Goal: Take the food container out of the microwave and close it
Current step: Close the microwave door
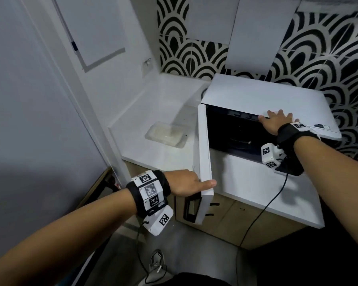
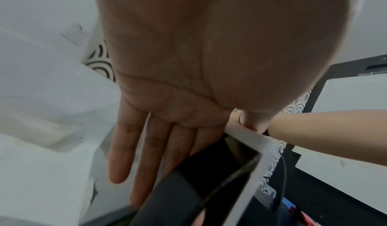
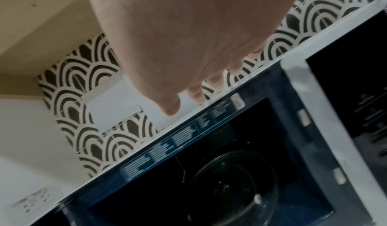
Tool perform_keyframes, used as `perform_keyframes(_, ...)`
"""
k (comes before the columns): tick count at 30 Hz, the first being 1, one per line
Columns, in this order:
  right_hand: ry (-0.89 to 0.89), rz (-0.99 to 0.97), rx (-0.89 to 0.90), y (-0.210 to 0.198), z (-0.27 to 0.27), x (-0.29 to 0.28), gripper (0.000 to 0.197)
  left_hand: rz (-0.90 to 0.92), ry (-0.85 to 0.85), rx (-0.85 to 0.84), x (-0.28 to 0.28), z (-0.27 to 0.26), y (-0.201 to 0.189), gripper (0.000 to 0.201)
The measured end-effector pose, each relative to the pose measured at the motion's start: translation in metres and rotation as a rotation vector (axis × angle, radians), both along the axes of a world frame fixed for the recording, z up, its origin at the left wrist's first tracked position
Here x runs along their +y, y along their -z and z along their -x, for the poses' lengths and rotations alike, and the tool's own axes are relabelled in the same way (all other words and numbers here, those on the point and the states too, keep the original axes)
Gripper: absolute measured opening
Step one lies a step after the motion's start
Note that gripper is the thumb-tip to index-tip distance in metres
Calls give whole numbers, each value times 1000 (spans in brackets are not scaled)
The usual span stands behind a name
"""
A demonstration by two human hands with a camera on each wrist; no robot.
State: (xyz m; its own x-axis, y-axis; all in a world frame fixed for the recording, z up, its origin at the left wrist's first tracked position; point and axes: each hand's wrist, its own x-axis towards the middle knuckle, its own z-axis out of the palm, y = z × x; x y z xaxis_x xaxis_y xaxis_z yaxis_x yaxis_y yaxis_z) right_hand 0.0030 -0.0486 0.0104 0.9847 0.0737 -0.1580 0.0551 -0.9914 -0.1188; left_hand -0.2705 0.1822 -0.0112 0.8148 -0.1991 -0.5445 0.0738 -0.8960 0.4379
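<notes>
White door panel of the microwave stands swung wide toward the lower centre of the frame, and my left hand has its grip on the free edge, thumb along the inner face and straight fingers flat on the outer face. My right hand rests released, fingers spread, on the microwave's top front edge at right. The clear food container already sits on the table at centre left, outside the dark, empty cavity. As I judge it, the door must swing rightward, hinge at the upper end; my left hand is nearer.
</notes>
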Motion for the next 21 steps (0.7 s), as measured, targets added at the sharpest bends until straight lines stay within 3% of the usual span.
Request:
perform_keyframes(4, -44, -40, 3, 30, -52, -60, 92, 153, 60, 37, -42, -19, 12, 96)
perform_keyframes(6, -31, -30, 15, 35, -51, -79, 84, 241, 87, 38, -60, -33, 23, 98)
perform_keyframes(9, 22, -20, -6, 7, -6, -87, 58, 355, 98, 46, -88, -52, 38, 94)
perform_keyframes(16, 31, -51, 4, 9, -2, -130, 59, 496, -39, -38, -153, -103, 51, 94)
perform_keyframes(21, 20, -32, 7, 15, -3, -133, 58, 533, -88, 32, -180, -143, 45, 93)
